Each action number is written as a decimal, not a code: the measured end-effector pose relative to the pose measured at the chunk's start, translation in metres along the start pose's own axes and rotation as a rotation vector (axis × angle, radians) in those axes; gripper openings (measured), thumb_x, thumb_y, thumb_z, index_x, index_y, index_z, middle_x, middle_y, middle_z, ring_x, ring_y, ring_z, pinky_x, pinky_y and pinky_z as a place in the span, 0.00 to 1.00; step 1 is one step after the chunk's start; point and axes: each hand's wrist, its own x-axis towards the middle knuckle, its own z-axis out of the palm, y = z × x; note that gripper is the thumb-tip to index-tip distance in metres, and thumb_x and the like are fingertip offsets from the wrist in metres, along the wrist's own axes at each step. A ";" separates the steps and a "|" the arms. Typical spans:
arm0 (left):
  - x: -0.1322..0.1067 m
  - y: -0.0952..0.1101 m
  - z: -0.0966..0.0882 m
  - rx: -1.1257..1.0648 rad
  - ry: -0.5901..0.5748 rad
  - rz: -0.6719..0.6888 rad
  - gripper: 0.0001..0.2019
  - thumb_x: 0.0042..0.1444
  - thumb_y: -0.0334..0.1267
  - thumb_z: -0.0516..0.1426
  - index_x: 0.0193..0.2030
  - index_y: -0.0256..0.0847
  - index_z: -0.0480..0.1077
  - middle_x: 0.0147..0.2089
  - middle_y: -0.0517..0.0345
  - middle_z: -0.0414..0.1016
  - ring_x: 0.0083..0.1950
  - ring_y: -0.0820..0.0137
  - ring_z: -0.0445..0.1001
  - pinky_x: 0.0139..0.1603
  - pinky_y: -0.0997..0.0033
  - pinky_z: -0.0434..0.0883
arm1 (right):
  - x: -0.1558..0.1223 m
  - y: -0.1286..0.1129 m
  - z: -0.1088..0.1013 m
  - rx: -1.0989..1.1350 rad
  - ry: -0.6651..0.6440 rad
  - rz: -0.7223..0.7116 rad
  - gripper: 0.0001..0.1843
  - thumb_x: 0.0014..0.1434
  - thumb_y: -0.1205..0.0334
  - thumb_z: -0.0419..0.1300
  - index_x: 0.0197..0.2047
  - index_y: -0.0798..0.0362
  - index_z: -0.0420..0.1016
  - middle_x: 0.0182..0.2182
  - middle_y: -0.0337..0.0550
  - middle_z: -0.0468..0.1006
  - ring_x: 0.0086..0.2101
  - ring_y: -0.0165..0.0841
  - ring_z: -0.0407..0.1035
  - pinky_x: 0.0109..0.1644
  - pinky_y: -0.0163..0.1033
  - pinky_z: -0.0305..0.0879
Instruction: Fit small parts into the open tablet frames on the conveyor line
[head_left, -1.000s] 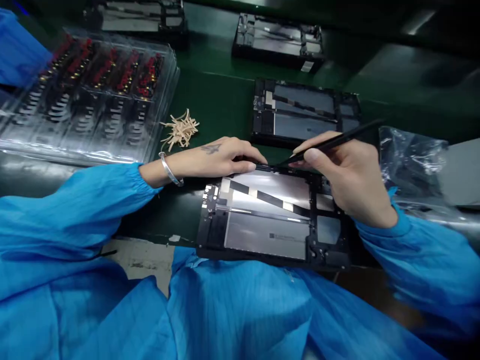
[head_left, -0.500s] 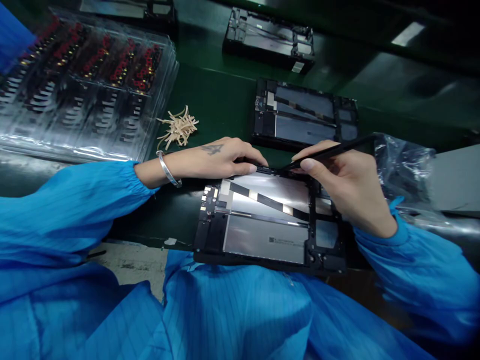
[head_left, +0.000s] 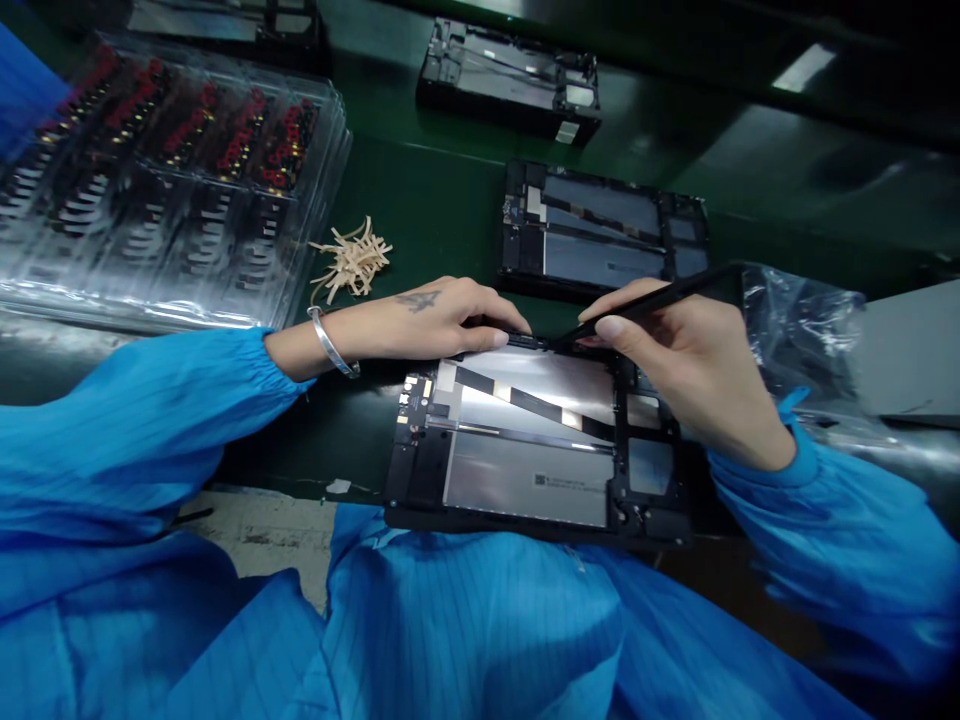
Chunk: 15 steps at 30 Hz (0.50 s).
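Right hand [head_left: 701, 355] grasps 1 black tool [head_left: 660, 298], tip at the far edge of the open tablet [head_left: 517, 488], on the table's [head_left: 420, 190] near side; left hand [head_left: 457, 315] touches that edge; whether gripping, I cannot tell.

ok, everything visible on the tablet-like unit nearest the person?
The tablet-like unit lies insides up at the bench's near edge, long side toward the person. A black frame surrounds silver, metallic-looking panels; a dark ribbon with pale patches slants across. Circuit parts sit at its left end. The left hand rests at its far edge; the right hand holds a black tool, tip there.
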 end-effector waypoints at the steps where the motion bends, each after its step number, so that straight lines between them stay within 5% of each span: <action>1: 0.000 0.000 0.000 0.002 0.001 0.000 0.15 0.67 0.37 0.57 0.57 0.47 0.79 0.56 0.59 0.81 0.56 0.65 0.78 0.57 0.71 0.69 | 0.000 0.000 0.000 -0.015 -0.002 -0.012 0.12 0.67 0.49 0.66 0.42 0.48 0.83 0.39 0.41 0.83 0.37 0.36 0.78 0.36 0.38 0.73; 15: 0.000 -0.008 -0.001 0.032 0.008 0.034 0.15 0.69 0.38 0.57 0.59 0.46 0.78 0.58 0.58 0.81 0.58 0.66 0.78 0.58 0.72 0.69 | 0.003 0.004 0.005 0.158 0.044 0.069 0.14 0.64 0.46 0.68 0.42 0.48 0.83 0.37 0.41 0.83 0.37 0.39 0.81 0.41 0.41 0.81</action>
